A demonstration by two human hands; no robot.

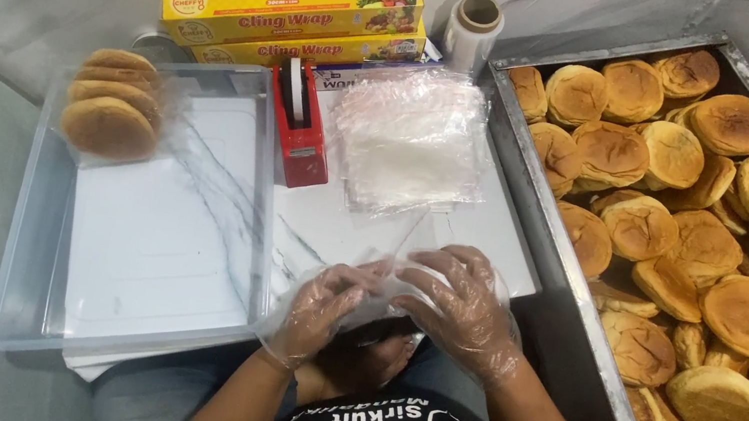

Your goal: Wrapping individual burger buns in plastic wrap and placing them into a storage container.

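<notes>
Gloved hands work a clear bag open at the near edge of the counter.

Head view: the left hand [318, 308] and right hand [465, 307], fingers curled, pinch a thin plastic bag [388, 284] between them. The bag stack [410, 135] and red tape dispenser [300, 122] lie just beyond; the bun tray [538, 202] is right, the clear tub [37, 225] with a wrapped bun pack [114, 101] left, all within reach.

Tape dispenser [301, 124] between bin [27, 284], bags [411, 141]

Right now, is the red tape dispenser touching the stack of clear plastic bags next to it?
Apart. The head view shows a strip of white board between the red tape dispenser and the stack of clear plastic bags.
</notes>
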